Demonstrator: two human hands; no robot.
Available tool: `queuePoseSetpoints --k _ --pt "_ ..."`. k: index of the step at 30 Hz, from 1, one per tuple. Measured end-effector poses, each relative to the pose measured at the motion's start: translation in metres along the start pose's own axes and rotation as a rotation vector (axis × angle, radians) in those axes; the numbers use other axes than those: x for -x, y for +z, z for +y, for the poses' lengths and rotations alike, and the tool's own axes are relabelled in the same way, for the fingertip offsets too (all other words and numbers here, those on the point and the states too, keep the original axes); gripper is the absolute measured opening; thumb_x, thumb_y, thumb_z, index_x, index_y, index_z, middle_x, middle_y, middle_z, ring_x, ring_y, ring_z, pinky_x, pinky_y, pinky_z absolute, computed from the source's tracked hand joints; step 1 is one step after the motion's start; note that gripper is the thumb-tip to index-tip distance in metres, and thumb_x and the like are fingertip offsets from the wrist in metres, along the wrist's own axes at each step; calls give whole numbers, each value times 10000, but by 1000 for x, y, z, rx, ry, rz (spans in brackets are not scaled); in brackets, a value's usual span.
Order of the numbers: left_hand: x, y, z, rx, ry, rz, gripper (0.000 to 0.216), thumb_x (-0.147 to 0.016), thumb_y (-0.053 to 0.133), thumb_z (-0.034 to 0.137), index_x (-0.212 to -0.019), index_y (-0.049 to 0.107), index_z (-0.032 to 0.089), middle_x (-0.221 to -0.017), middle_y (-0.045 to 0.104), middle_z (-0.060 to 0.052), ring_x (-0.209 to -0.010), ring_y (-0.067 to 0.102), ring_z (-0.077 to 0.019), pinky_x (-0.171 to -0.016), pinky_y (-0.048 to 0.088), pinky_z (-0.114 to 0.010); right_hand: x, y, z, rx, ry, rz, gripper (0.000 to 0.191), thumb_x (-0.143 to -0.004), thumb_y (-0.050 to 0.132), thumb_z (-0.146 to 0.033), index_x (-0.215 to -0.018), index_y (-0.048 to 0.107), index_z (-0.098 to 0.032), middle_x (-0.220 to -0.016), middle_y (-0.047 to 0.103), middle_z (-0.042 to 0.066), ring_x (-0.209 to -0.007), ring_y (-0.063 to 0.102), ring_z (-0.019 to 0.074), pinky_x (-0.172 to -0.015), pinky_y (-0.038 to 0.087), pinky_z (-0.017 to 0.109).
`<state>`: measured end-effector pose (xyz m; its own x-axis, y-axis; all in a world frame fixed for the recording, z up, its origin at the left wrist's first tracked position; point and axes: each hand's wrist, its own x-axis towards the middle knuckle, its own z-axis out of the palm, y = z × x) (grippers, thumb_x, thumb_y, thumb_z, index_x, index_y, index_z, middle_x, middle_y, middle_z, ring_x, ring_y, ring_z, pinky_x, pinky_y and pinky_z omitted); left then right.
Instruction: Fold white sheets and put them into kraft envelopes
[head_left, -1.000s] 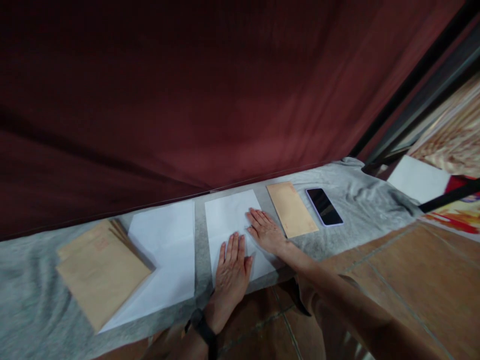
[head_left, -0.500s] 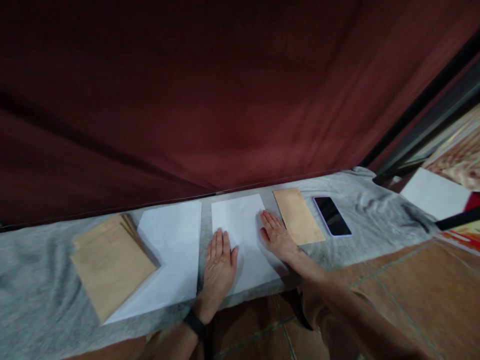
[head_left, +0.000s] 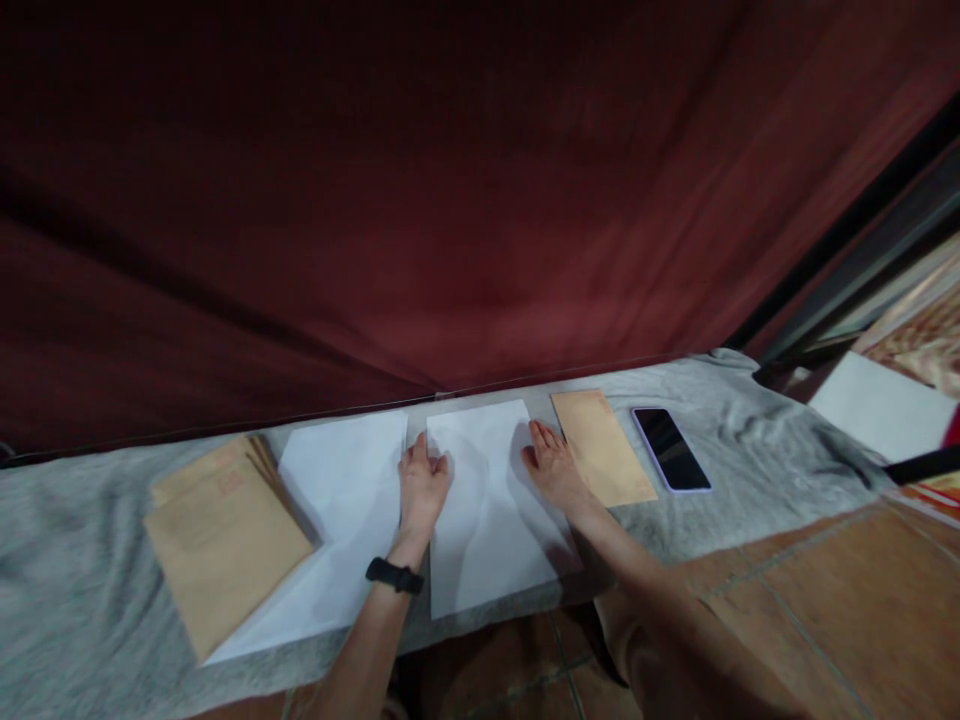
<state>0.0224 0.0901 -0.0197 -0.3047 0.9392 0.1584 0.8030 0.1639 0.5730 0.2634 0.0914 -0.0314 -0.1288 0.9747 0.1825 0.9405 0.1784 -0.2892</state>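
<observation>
A white sheet of paper [head_left: 487, 510] lies flat before me on grey cloth. My left hand [head_left: 422, 485] is over the sheet's left edge, beside the gap to the white paper on the left. Its thumb and forefinger stand apart, the other fingers bend a little, and nothing shows in it. Stretched along the sheet's right edge, my right hand [head_left: 553, 468] rests open on the paper. Just right of that hand lies a brown envelope [head_left: 606, 450]. To the left, several brown envelopes [head_left: 225, 540] are piled partly over more white paper [head_left: 345, 500].
A phone [head_left: 671, 450] with a purple edge lies right of the single envelope. Grey cloth [head_left: 75, 580] covers the narrow surface, with a dark red curtain [head_left: 450, 250] behind. Tiled floor [head_left: 862, 600] shows in front. White board-like material [head_left: 885, 410] stands at far right.
My left hand has moved from lying flat on the sheet up and left to its edge, fingers now bent. The right hand stays on the right edge. The view has shifted slightly.
</observation>
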Motion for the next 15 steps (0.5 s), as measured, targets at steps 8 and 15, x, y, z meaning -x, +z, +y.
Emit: queuePoseSetpoints --k 8,15 --pt "35 -5 10 -181 314 -136 579 -856 637 288 -1419 542 189 -1555 432 -160 -1390 468 -324 -1140 408 -487 22 -10 14 26 -216 -58 581 -998 412 -227 -1564 354 -110 -1565 443 171 -1435 425 286 -1184 347 491" --pt "76 -29 2 -257 521 -496 721 -836 700 440 -1496 458 283 -1639 337 -111 -1535 247 -316 -1220 215 -595 62 -42 32 -1 -430 -249 644 -878 463 -74 -1516 456 -163 -1592 421 102 -1459 403 225 -1218 339 425"
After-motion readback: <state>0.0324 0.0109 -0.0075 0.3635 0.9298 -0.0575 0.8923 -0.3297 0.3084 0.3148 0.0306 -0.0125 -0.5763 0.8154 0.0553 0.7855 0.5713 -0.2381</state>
